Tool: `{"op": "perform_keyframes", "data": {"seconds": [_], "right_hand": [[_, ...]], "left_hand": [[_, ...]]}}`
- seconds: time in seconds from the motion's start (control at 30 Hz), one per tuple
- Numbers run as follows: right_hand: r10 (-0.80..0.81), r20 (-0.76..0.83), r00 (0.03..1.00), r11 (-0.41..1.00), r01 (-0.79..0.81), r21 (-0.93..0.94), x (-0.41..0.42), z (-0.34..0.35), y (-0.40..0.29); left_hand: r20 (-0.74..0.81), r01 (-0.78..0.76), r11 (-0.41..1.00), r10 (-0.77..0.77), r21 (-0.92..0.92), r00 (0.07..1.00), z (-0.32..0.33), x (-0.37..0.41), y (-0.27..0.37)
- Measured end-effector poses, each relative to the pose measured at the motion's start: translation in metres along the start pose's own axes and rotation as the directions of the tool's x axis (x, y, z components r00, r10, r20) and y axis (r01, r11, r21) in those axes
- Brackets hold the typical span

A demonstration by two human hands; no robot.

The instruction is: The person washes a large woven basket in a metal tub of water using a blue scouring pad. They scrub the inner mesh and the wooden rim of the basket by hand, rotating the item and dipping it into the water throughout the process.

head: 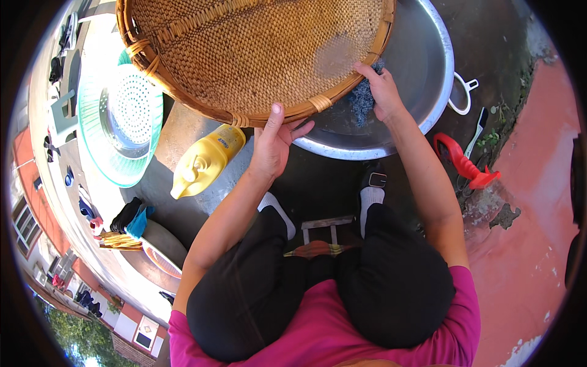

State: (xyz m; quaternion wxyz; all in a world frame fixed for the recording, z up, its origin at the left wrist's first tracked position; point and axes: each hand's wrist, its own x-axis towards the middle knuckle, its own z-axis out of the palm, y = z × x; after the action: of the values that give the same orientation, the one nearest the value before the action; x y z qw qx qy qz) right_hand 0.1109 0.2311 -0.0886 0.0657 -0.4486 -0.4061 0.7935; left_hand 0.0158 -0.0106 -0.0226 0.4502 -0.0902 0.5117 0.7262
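Note:
A round, shallow woven basket [257, 59] with a bound wooden rim fills the top of the view, tilted over a wide metal basin [426, 91]. My left hand [274, 149] grips its near rim, thumb on top and fingers underneath. Farther right, my right hand [383, 94] has its thumb on the same rim; its fingers are partly hidden. A blue-grey scrubbing mesh [363, 103] hangs beside the right fingers, below the rim; whether they hold it I cannot tell. On the weave near that hand is a paler, wet-looking patch. Liquid lies in the basin.
On the left are a yellow detergent bottle [204, 160] and a green-rimmed colander [133, 110]. A white strainer frame [467, 94], a brush [476, 133] and a red-handled tool [465, 163] lie right of the basin. Cloths [133, 218] rest at lower left. A red ledge [527, 183] runs along the right.

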Motion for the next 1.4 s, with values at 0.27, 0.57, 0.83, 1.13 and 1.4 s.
{"op": "perform_keyframes", "data": {"seconds": [0.27, 0.57, 0.83, 1.13, 1.4], "right_hand": [[-0.200, 0.047, 0.979, 0.912, 0.203, -0.357, 0.042, -0.093, -0.042], [-0.645, -0.269, 0.715, 0.502, 0.131, -0.855, 0.054, -0.069, -0.047], [-0.582, -0.005, 0.814, 0.510, 0.359, -0.782, 0.032, -0.065, 0.001], [-0.673, 0.402, 0.621, 0.003, 0.545, -0.839, -0.026, 0.000, 0.013], [-0.716, 0.388, 0.580, -0.031, 0.530, -0.848, -0.027, -0.014, 0.005]], "left_hand": [[-0.222, 0.176, 0.977, -0.146, 0.122, 0.964, 0.013, -0.005, 0.038], [-0.155, 0.056, 0.998, -0.053, 0.012, 0.987, -0.003, -0.005, 0.004], [-0.180, -0.059, 0.997, 0.050, -0.047, 0.982, 0.009, -0.004, -0.012], [-0.200, -0.103, 0.994, 0.094, -0.034, 0.975, -0.004, -0.002, -0.023], [-0.220, -0.119, 0.993, 0.116, -0.002, 0.969, -0.010, -0.002, -0.032]]}}
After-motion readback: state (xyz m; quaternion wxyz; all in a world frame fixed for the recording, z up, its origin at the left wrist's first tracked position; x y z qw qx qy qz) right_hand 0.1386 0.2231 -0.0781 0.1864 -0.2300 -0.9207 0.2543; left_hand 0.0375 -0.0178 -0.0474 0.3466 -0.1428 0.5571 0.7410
